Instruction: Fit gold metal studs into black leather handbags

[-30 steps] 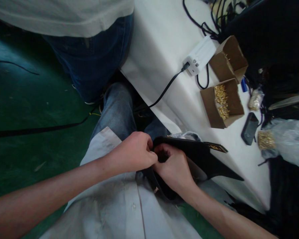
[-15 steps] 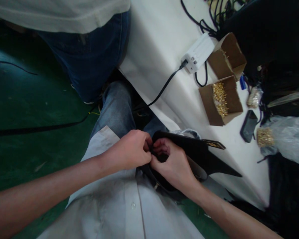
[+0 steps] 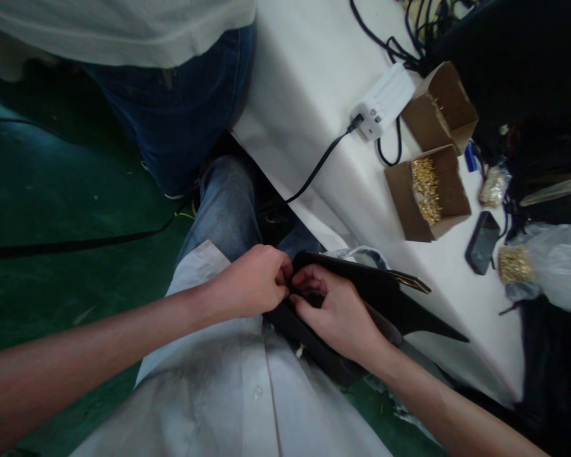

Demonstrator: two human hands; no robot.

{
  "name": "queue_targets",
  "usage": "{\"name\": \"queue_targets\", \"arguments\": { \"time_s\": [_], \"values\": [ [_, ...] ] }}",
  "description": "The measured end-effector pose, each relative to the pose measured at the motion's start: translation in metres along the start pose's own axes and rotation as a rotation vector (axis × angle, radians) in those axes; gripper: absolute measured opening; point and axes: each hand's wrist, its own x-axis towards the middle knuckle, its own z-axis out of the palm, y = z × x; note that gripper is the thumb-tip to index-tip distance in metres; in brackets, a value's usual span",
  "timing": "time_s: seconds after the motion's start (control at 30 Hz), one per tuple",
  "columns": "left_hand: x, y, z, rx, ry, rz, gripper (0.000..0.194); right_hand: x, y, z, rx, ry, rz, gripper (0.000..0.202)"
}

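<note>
A black bag (image 3: 314,336) with an open flap rests against my lap. My left hand (image 3: 259,279) is at the bag's left end, its fingers curled into a pinch at the edge. Facing it, my right hand (image 3: 330,311) reaches over the bag's opening with thumb and fingers bent towards the left fingertips. The fingertips of both hands nearly meet; what lies between them is dark and too small to make out. A gold-coloured metal strip (image 3: 412,280) shows at the flap's far edge.
On the white-covered table (image 3: 304,82) stand a cardboard box of small gold pieces (image 3: 394,197), another cardboard box (image 3: 421,124), a white power unit (image 3: 385,98) with a black cable, and a dark device (image 3: 482,243). A person in jeans (image 3: 185,114) stands at the upper left.
Both hands stay at the bag's left end with little movement. The bag's near side has tilted and shows more of its surface. The table items have shifted slightly right in view.
</note>
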Motion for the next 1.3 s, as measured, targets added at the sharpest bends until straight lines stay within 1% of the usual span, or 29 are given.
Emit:
{"name": "queue_targets", "arguments": {
  "time_s": [0.27,0.33,0.5,0.67,0.83,0.93,1.03,1.13,1.2,1.3],
  "values": [
    [-0.003,-0.006,0.010,0.114,0.044,0.070,0.020,-0.001,0.005,-0.002,0.028,-0.062,-0.002,0.023],
    [-0.003,-0.007,0.011,0.123,0.050,0.084,0.020,-0.001,0.004,-0.003,0.021,-0.056,-0.001,0.024],
    [-0.002,-0.009,0.011,0.116,0.040,0.123,0.019,-0.002,0.007,-0.001,0.018,-0.021,0.009,0.021],
    [-0.002,-0.010,0.010,0.092,0.037,0.131,0.021,-0.002,0.008,0.002,-0.012,0.010,-0.008,0.024],
    [0.000,-0.008,0.010,0.048,0.048,0.110,0.021,0.001,0.006,0.006,-0.007,0.040,0.015,0.024],
    [0.001,-0.011,0.010,-0.002,0.049,0.093,0.024,0.003,0.003,0.007,0.007,0.044,0.036,0.021],
    [0.001,-0.017,0.010,-0.068,0.019,0.096,0.026,0.004,0.000,0.006,0.006,0.036,0.045,0.019],
    [-0.001,-0.022,0.011,-0.135,-0.034,0.117,0.028,0.006,-0.002,0.004,-0.001,0.032,0.047,0.021],
    [-0.002,-0.024,0.012,-0.168,-0.048,0.118,0.028,0.007,-0.003,0.003,-0.004,0.029,0.047,0.022],
    [-0.002,-0.023,0.013,-0.192,-0.011,0.078,0.026,0.007,-0.004,0.003,-0.004,0.032,0.051,0.021]
  ]
}}
